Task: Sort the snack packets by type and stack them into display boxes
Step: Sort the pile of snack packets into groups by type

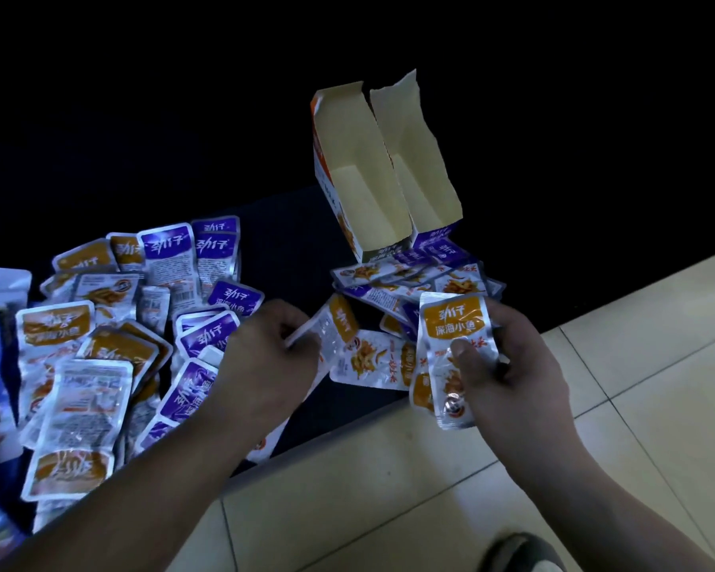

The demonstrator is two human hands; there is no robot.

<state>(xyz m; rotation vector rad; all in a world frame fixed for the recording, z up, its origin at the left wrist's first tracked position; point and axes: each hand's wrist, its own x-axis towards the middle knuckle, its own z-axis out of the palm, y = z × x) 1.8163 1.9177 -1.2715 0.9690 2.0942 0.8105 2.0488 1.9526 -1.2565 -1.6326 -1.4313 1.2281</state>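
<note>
Right hand [508, 365] clamped on orange packets [450, 348], upright, over dark surface's [290, 241] near edge. Left hand [265, 348] pinching another packet [331, 324]. Orange display box [356, 175] beyond, up-left; right nearer.

Glossy foil packets [450, 357], matt cardboard boxes [360, 192]

Packet pile [112, 344] left; display boxes [384, 175] behind, right.

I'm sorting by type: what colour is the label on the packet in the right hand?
Orange, on the packet, head view.
</note>
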